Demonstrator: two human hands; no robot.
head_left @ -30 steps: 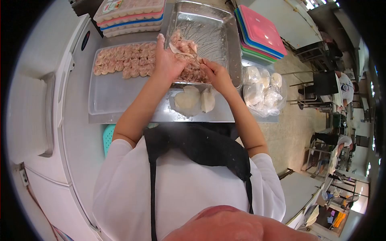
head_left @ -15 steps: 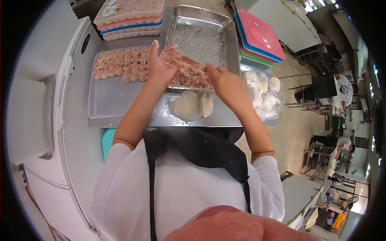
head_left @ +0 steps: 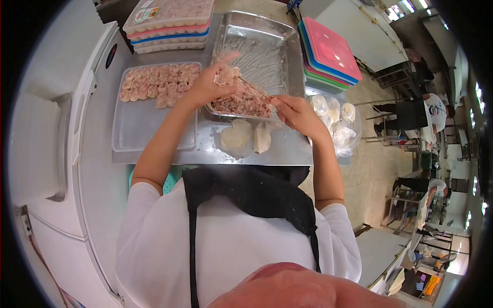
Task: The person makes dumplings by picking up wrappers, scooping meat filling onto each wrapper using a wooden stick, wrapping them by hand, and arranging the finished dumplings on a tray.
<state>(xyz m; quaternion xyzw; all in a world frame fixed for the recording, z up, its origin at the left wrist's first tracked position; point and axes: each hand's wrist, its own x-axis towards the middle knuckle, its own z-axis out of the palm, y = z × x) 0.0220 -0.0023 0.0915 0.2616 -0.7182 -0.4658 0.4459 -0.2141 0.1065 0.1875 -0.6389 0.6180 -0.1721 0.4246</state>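
Note:
My left hand (head_left: pixel 209 86) is over the near left corner of a metal pan (head_left: pixel 294 61), cupped around a wrapper with meat filling (head_left: pixel 227 76). Fingers of my right hand (head_left: pixel 295 112) are closed on a thin spatula (head_left: pixel 257 90), whose far end reaches the filling in my left hand. Minced meat (head_left: pixel 246 102) lies in the near part of the pan. Just in front of the pan are pale round wrappers (head_left: pixel 236 134) in a stack, with a folded pile beside them. To the left, a plastic tray (head_left: pixel 154 128) holds rows of filled dumplings (head_left: pixel 159 84).
Stacked full trays (head_left: pixel 169 25) stand at the back left. Coloured lids (head_left: pixel 334 49) are piled right of the pan, with bagged wrappers (head_left: pixel 336 120) nearer me. A white refrigerator (head_left: pixel 46 128) is at far left. Other people (head_left: pixel 436 113) are at far right.
My left hand has gone from open beside the meat to cupped around a wrapper with filling. My right hand has shifted slightly right and toward me with the spatula.

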